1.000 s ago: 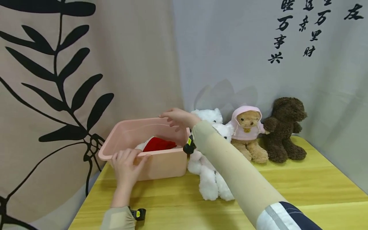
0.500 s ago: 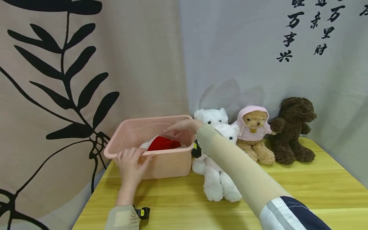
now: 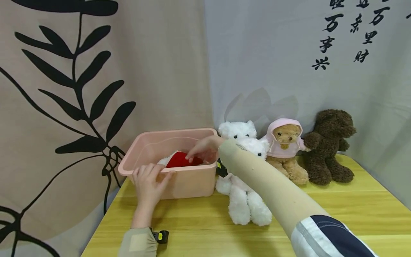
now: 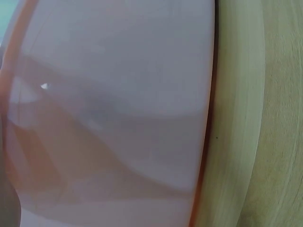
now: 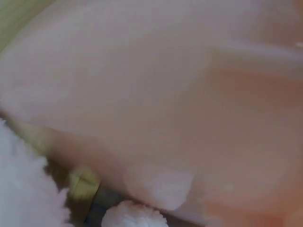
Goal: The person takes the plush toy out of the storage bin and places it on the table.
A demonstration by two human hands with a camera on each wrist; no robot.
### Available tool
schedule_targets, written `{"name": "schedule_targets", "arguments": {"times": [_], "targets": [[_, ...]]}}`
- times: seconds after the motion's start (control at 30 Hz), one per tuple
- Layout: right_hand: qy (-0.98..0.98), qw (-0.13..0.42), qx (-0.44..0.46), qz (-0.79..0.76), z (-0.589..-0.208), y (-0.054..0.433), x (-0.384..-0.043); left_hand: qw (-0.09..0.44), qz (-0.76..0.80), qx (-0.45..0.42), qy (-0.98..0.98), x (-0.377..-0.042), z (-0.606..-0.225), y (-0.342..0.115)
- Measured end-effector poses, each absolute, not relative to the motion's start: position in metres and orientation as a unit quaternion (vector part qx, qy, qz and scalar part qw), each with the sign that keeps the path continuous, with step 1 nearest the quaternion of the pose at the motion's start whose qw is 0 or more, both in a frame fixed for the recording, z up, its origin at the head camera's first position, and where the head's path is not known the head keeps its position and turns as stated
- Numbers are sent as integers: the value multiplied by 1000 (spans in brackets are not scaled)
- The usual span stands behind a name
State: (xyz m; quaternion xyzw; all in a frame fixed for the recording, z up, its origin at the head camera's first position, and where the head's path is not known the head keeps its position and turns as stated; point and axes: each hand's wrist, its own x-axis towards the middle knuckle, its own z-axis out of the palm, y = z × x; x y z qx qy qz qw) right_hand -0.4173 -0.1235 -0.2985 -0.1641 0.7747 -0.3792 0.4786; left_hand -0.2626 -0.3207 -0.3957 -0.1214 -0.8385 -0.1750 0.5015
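Note:
A pink plastic bin (image 3: pixel 189 182) stands at the left of the table. My left hand (image 3: pixel 149 180) grips its near rim, fingers over the edge and thumb along the outside. The left wrist view is filled by the bin's pink wall (image 4: pixel 128 94). Inside the bin lies a soft red-and-white thing (image 3: pixel 179 159), partly hidden by the near wall. My right hand (image 3: pixel 205 147) reaches over the bin's right side, its loosely bent fingertips right at the red part. The right wrist view shows the blurred bin wall (image 5: pixel 118 94) close up, with white fur at lower left.
Two white plush bears, one in front (image 3: pixel 250 207) and one behind (image 3: pixel 237 130), sit right of the bin, partly behind my right arm. Farther right are a tan bear in a pink hood (image 3: pixel 284 142) and a dark brown bear (image 3: pixel 330 150). A curtain hangs behind the wooden table (image 3: pixel 199 228).
My right hand has come down from above the bin's rim into the bin, to the red-and-white thing. The left hand has stayed on the near rim. The head view has shifted slightly.

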Motion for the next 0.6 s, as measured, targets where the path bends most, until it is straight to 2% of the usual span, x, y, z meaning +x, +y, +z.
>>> {"name": "schedule_targets", "arguments": {"times": [0.13, 0.23, 0.33, 0.6], "targets": [[817, 385, -242, -355, -303, -123, -416, 501, -180, -120, -838, -263, -396, -320], [865, 283, -289, -299, -307, -124, -414, 496, -181, -118, -841, -262, -397, -320], [886, 232, -309, -257, -303, -122, -413, 493, -174, -115, -845, -262, -400, -320], [890, 210, -329, -235, -257, -129, -405, 506, -182, -122, -834, -265, -398, -320]]}}
